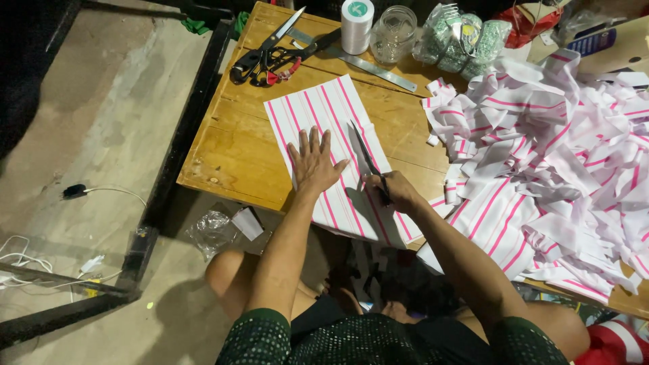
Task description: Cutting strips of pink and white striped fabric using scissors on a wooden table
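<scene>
A white cloth with pink stripes (318, 108) lies flat on the wooden table (233, 145) and hangs over its near edge. My left hand (313, 162) presses flat on the cloth, fingers spread. My right hand (392, 190) grips a pair of dark scissors (365, 154) whose blades point away from me along a stripe, just right of my left hand. The blades lie on the cloth.
A big heap of pink-striped white strips (554, 155) covers the table's right side. At the far edge lie two more pairs of scissors (267, 54), a metal ruler (372, 66), a white thread spool (356, 26), a glass jar (393, 30) and bags. Cables lie on the floor at left.
</scene>
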